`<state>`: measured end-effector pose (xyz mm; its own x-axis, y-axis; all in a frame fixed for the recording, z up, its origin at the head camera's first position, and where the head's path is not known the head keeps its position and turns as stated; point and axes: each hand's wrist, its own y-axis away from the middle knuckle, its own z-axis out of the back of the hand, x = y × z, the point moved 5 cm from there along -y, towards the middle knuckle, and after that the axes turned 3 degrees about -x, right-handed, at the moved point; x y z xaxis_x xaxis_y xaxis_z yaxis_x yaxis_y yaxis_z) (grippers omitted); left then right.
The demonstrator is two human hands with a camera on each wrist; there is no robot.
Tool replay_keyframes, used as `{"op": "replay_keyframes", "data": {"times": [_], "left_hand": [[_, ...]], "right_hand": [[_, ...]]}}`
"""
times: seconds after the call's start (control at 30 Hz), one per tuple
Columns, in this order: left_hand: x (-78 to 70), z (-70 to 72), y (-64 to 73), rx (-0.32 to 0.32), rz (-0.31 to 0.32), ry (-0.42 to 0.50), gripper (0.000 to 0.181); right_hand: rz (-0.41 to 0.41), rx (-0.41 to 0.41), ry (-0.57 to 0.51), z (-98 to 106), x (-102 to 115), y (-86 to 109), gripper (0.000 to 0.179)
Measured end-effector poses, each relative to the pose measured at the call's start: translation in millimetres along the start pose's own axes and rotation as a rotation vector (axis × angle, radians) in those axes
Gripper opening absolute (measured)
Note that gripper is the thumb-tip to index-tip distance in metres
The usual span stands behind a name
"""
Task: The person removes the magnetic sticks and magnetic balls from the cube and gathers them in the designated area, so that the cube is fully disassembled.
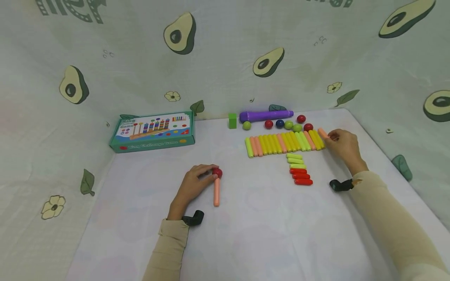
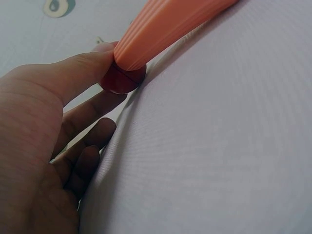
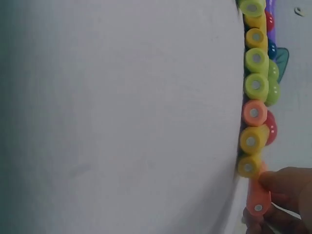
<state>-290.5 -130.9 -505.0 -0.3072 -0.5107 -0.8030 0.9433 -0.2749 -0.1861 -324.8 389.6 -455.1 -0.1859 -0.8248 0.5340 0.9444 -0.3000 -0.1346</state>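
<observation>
My left hand (image 1: 192,185) pinches a dark red ball (image 1: 218,172) between thumb and fingers on the table. Against that ball lies the end of a ridged orange stick (image 1: 216,193), pointing toward the near edge; the left wrist view shows the two meeting. Over at the right end of a row of sticks, my right hand (image 1: 345,147) holds a second orange stick (image 3: 259,197) between thumb and fingers, a grey dot visible on its end. Beside it in the row are yellow sticks (image 3: 251,140), with light green and orange ones further along.
Behind the row are several red, green and blue balls (image 1: 279,123), a purple tube (image 1: 266,115) and a green block (image 1: 232,121). Short light green sticks (image 1: 295,160) and red sticks (image 1: 301,176) lie in front. A green game box (image 1: 158,130) sits at back left, near the patterned cloth.
</observation>
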Motion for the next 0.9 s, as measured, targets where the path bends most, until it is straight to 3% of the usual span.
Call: {"op": "replay_keyframes", "data": {"times": [0.23,0.37,0.6,0.9], "left_hand": [[-1.0,-0.1,1.3,-0.006,-0.011,-0.006,0.033],[-1.2,0.4,-0.3,-0.001,-0.015,-0.012,0.034],[-3.5,2.6,-2.7,-0.002,-0.035,-0.035,0.035],[-1.0,0.6,-4.2,-0.01,-0.045,-0.019,0.035]], "right_hand": [[-0.042,0.119,-0.02,-6.6,-8.0,-0.4,0.046],[0.0,0.089,0.004,-2.5,0.7,4.1,0.042],[0.181,0.005,0.006,-5.1,56.3,35.2,0.03],[0.427,0.093,-0.079,-39.4,127.8,85.4,0.023]]}}
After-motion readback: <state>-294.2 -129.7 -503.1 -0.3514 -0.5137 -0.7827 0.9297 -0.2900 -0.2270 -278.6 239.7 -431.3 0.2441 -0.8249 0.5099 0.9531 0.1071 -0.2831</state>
